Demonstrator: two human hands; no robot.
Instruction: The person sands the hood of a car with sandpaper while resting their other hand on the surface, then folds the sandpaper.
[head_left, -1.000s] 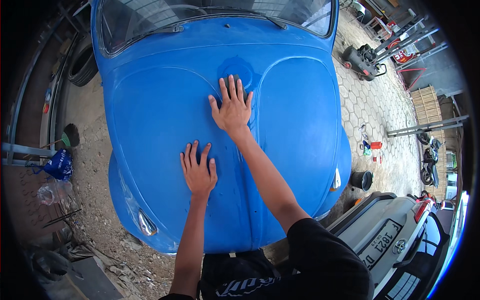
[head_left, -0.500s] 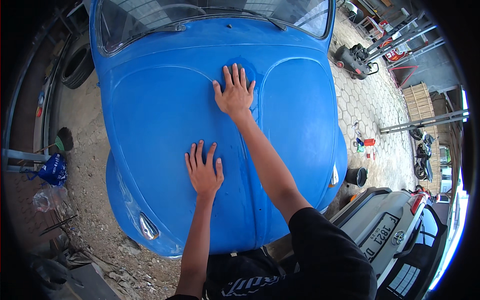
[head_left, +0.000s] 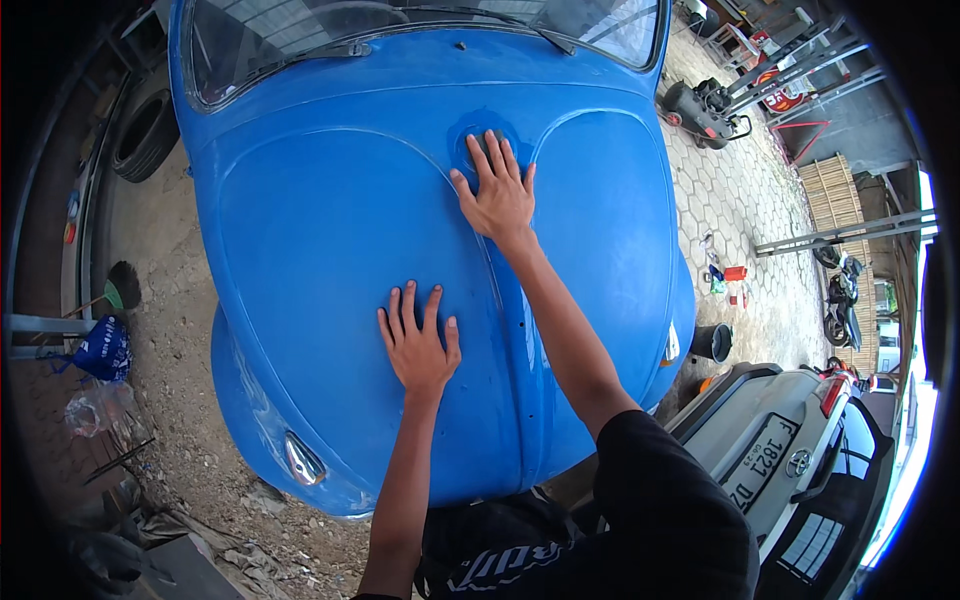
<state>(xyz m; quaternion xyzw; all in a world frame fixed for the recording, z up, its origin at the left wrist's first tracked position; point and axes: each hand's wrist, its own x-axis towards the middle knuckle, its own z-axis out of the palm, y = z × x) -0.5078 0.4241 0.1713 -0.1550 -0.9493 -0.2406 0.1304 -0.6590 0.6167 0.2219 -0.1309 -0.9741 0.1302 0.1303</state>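
The blue car hood point(head_left: 300, 230) spreads out in front of me, its paint dull. Near its upper middle, my right hand point(head_left: 497, 200) presses a dark grey pad point(head_left: 484, 150) against the surface with spread fingers. Most of the pad is under the fingers, so its exact kind is hidden. A wet patch point(head_left: 462, 130) surrounds it, and wet streaks run down the raised centre strip. Lower and to the left, my left hand point(head_left: 420, 350) lies flat on the hood, fingers apart, holding nothing.
The windshield point(head_left: 420, 25) and wipers lie beyond the hood. A silver car point(head_left: 760, 430) stands close at the lower right, near a black bucket point(head_left: 712, 342). On the left are a tire point(head_left: 146, 137), a broom point(head_left: 123, 285) and a blue bag point(head_left: 102, 348). A compressor point(head_left: 700, 113) stands at upper right.
My right hand has slid a little to the right over the hood, the dark grey pad moving with it. My left hand stays nearly in place; the view has shifted slightly.
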